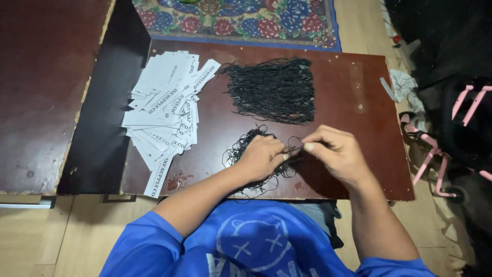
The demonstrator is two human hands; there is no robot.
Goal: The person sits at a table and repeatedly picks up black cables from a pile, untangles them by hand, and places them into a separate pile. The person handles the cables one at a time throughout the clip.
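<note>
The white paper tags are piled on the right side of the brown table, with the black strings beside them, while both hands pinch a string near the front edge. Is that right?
Not quite. The head view shows the white paper tags on the left side of the brown table. The rest holds: the black strings lie beside them, and the left hand and right hand pinch a string near the front edge.

A low table point(359, 102) is sitting in front of the person. A fanned pile of paper hang tags point(166, 110) is lying on it at ten o'clock from the hands, a laid-out bundle of tag strings point(274, 90) at twelve. The left hand point(262, 156) is resting on a tangled heap of strings point(245, 146), fingertips touching the right hand point(335, 151) at three o'clock. A patterned rug point(241, 20) is lying beyond the table
</note>
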